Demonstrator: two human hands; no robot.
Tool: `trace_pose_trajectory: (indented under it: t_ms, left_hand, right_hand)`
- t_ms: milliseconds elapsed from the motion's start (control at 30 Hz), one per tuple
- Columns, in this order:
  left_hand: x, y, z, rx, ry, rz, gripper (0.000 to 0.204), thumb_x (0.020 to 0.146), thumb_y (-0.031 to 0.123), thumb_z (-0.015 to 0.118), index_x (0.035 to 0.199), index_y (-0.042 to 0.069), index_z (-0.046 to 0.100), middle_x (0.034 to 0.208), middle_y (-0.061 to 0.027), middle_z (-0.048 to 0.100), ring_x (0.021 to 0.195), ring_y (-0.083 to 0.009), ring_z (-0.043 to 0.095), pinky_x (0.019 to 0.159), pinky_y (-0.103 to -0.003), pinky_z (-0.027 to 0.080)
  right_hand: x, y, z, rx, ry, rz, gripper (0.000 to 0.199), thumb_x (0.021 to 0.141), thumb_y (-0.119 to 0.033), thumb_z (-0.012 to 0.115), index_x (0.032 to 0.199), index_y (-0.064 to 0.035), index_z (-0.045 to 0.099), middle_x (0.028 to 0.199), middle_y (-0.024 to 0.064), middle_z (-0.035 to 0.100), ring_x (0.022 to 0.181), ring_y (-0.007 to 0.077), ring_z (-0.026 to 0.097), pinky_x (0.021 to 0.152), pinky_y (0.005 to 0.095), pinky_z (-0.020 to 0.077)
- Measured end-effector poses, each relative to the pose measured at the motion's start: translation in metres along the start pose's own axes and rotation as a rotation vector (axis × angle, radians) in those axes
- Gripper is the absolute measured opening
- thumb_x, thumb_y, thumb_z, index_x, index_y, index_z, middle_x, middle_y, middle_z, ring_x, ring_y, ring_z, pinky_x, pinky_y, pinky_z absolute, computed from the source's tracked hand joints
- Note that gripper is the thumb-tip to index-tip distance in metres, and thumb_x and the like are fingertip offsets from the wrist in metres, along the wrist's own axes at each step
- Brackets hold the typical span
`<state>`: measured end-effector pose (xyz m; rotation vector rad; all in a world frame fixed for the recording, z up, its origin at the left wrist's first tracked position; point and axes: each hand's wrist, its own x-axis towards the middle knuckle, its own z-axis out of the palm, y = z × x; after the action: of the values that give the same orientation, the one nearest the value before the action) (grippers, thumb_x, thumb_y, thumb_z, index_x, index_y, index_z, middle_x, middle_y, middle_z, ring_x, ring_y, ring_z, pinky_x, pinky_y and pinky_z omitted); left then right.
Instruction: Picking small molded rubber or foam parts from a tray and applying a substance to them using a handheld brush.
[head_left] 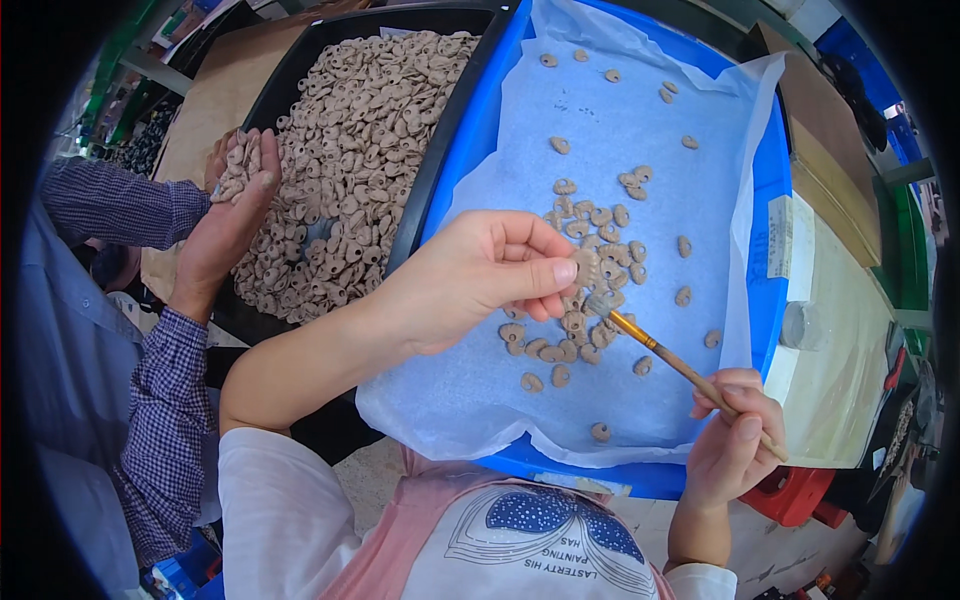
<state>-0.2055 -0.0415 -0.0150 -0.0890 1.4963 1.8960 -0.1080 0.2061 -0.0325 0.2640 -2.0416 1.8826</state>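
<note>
My left hand [480, 268] pinches a small grey-brown ridged piece [587, 264], clay-like in look, between thumb and fingers. My right hand [738, 432] is wrapped round the wooden handle of a paintbrush [690, 374]. The brush's bristle tip meets or nearly meets the lower side of the piece; I cannot tell whether they touch. Beneath both hands lies a blue tray [772, 180] lined with white paper [490, 400]. Many similar small pieces with a round hole [600, 432] are clustered in its middle, with others scattered around.
At the left, a black tray [408, 225] is heaped with the same kind of pieces. Another person's cupped hand [225, 235] holds several of them beside it. Brown cardboard [835, 150] borders the right side, and a red plastic object [790, 495] sits below the table edge.
</note>
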Motion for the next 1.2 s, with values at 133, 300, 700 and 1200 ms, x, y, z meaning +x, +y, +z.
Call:
trace_pose_trajectory:
  t_ms: [133,300,700,1200]
  left_hand:
    - [0.001,-0.002,-0.003,-0.007,-0.009,0.010,0.018,0.084,0.013,0.059,0.095,0.000,0.055,0.082,-0.0053,0.059,0.068,-0.0085,0.055,0.063,-0.021,0.046]
    - [0.000,-0.006,-0.007,-0.027,-0.012,0.019,0.018,0.084,0.014,0.058,0.094,0.000,0.056,0.081,-0.0044,0.058,0.068,-0.0083,0.053,0.063,-0.021,0.044]
    - [0.001,-0.008,0.003,0.153,-0.223,0.012,0.018,0.082,0.015,0.061,0.091,0.000,0.057,0.080,-0.0030,0.058,0.066,-0.0077,0.053,0.060,-0.021,0.044]
    - [0.005,-0.021,-0.019,1.319,0.055,0.812,0.010,0.074,0.009,0.058,0.077,0.001,0.054,0.071,-0.0142,0.055,0.066,-0.0300,0.055,0.059,-0.036,0.045]
  right_hand:
    - [-0.002,-0.001,0.002,0.019,0.062,0.002,0.031,0.090,-0.025,0.044,0.092,0.0043,0.052,0.080,0.0211,0.055,0.062,0.0211,0.056,0.047,0.0244,0.0434]
    - [-0.004,0.000,0.003,0.036,0.074,-0.008,0.031,0.090,-0.026,0.045,0.093,0.0043,0.052,0.080,0.0211,0.055,0.061,0.0210,0.056,0.047,0.0248,0.0431]
    - [-0.005,0.001,0.000,0.039,0.119,-0.030,0.030,0.089,-0.025,0.046,0.094,0.0037,0.054,0.078,0.0194,0.057,0.063,0.0192,0.053,0.049,0.0247,0.0418]
    - [-0.007,-0.034,-0.019,0.284,0.228,0.237,0.036,0.089,-0.025,0.047,0.103,0.0079,0.052,0.089,0.0185,0.060,0.072,0.0217,0.059,0.059,0.0288,0.0463]
